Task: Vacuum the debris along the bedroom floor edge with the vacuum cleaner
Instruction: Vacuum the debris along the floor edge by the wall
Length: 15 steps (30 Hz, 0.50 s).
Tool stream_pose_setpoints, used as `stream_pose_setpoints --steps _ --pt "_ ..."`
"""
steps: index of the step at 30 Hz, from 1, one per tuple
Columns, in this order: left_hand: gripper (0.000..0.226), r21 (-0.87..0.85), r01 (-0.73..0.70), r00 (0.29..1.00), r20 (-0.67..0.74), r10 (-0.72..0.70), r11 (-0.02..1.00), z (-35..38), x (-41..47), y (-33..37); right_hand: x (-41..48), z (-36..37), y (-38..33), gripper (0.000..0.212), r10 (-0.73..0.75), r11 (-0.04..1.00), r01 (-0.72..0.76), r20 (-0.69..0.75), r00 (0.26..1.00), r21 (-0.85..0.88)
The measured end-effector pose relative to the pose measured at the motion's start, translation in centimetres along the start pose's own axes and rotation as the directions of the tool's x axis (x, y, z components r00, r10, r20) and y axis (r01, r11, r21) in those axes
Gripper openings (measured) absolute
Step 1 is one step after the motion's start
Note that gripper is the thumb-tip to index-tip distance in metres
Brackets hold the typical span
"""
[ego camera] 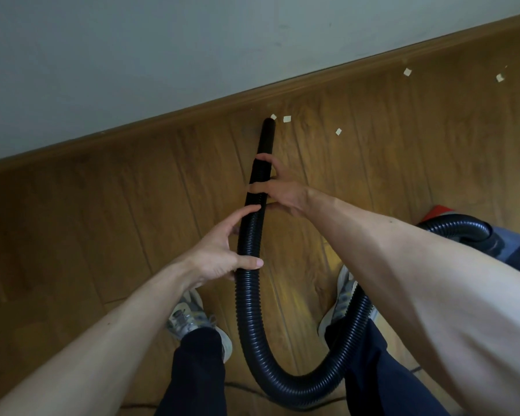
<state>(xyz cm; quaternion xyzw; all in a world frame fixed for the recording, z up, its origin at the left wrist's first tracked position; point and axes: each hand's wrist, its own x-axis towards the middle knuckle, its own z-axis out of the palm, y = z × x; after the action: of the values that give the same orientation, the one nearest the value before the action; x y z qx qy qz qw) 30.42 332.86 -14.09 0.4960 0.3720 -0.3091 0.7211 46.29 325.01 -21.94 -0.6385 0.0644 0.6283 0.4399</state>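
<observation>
Floor: brown wood planks (102,220), skirting board (192,112), pale wall (132,55).
Debris: scraps (287,119) along the skirting, 2 just beside the nozzle (267,136) tip.
Hose: black hose (246,295) loops between 2 shoes (186,316).
Hands: right hand (282,193) wrapped round nozzle; left hand (219,253) clasping hose behind it.

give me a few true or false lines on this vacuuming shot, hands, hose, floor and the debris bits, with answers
1. The left hand and right hand both grip the black ribbed vacuum hose. True.
2. The left hand is nearer the hose's smooth black nozzle. False: the right hand is nearer it.
3. The nozzle's tip sits close to small pale paper scraps by the brown wooden skirting board. True.
4. The floor is grey carpet. False: it is a brown wood-plank floor.
5. No debris lies on the floor. False: several scraps lie to the nozzle's right.
</observation>
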Motion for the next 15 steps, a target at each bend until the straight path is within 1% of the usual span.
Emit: stream_pose_setpoints --steps 2,7,11,15 --pt "0.092 0.01 -0.012 1.0 0.0 0.012 1.0 0.6 0.3 0.4 0.1 -0.7 0.1 0.073 -0.013 1.0 0.013 -0.005 1.0 -0.009" --pt "0.089 0.016 -0.065 0.997 -0.037 0.066 0.998 1.5 0.4 0.4 0.3 -2.3 -0.4 0.072 -0.031 0.999 0.031 0.011 0.999 0.034" --pt "0.088 0.067 -0.039 0.999 -0.016 0.04 0.997 1.4 0.2 0.4 0.0 -2.7 -0.2 0.071 -0.028 0.998 0.026 0.034 0.999 0.048" --pt "0.087 0.136 -0.011 1.0 0.001 0.011 0.991 1.8 0.4 1.1 -0.6 -3.3 0.4 0.07 -0.022 0.997 0.021 0.013 1.0 0.077"
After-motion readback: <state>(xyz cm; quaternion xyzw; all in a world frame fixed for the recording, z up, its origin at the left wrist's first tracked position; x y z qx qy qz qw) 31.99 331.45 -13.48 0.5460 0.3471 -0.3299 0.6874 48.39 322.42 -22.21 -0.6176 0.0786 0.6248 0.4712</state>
